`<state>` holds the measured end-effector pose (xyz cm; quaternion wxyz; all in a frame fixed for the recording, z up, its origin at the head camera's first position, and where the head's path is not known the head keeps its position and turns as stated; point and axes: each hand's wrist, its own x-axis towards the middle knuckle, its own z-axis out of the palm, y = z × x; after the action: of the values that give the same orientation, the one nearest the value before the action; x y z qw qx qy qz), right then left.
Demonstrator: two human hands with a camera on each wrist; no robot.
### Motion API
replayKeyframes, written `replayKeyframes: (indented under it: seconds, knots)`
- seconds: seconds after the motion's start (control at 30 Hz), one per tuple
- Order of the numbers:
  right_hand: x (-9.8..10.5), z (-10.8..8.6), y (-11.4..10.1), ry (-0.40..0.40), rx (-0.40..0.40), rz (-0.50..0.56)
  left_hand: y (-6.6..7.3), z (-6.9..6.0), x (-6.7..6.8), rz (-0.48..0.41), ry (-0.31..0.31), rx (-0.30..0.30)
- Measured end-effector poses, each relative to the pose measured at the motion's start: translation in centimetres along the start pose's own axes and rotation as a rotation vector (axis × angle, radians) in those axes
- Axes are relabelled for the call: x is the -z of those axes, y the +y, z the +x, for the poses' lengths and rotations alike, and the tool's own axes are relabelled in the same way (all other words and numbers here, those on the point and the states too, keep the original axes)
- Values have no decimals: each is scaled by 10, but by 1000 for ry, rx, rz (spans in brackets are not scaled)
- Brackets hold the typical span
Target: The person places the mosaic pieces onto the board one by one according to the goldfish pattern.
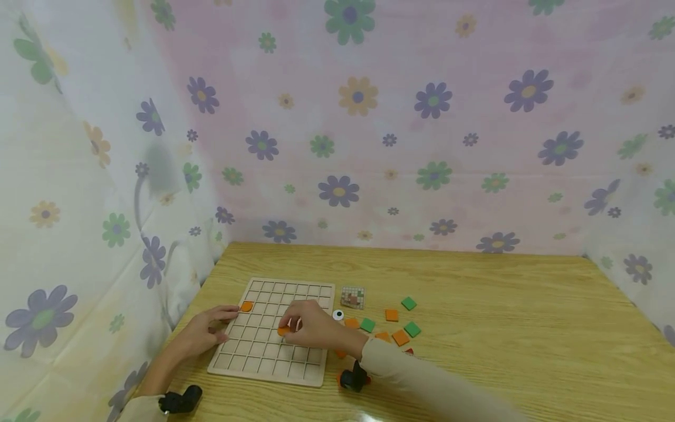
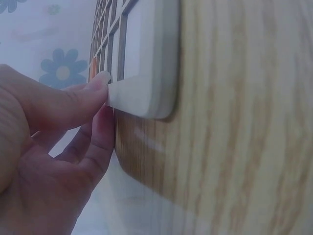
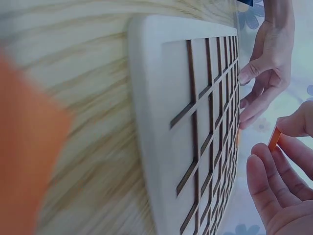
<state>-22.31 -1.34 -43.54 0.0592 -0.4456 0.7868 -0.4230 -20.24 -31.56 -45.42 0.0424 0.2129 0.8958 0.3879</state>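
My right hand (image 1: 311, 325) pinches an orange square tile (image 3: 275, 139) between thumb and fingertips, over the middle of a pale wooden grid board (image 1: 253, 347). In the right wrist view the tile is held on edge, apart from the board. My left hand (image 1: 197, 334) rests at the board's left edge, its thumb (image 2: 95, 88) touching the rim and its other fingers alongside. Another orange tile (image 1: 246, 306) lies in a square at the board's left side, by the left fingertips.
Right of the board lie loose orange tiles (image 1: 391, 315) and green tiles (image 1: 408, 303), several in all. A white round piece with a black dot (image 1: 338, 315) and a small patterned picture card (image 1: 352, 297) sit by the board's right edge. Flowered cloth (image 1: 337, 193) hangs behind the table.
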Motion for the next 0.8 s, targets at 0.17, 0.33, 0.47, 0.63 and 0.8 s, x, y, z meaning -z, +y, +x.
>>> replayKeyframes:
  seconds: [0.17,0.33,0.47,0.63,0.8]
  knots:
    - [-11,13,0,3,23,-8,0,0,0,26,3,1]
    - [-19,26,-5,9,15,-21,0,0,1,58,7,-12]
    - [-27,37,-3,25,-35,-44,-1,1,1,66,10,-16]
    - [-36,50,0,34,-63,-36,0,0,1,68,6,-26]
    - [-48,59,-2,15,-35,-46,1,0,1,55,6,-23]
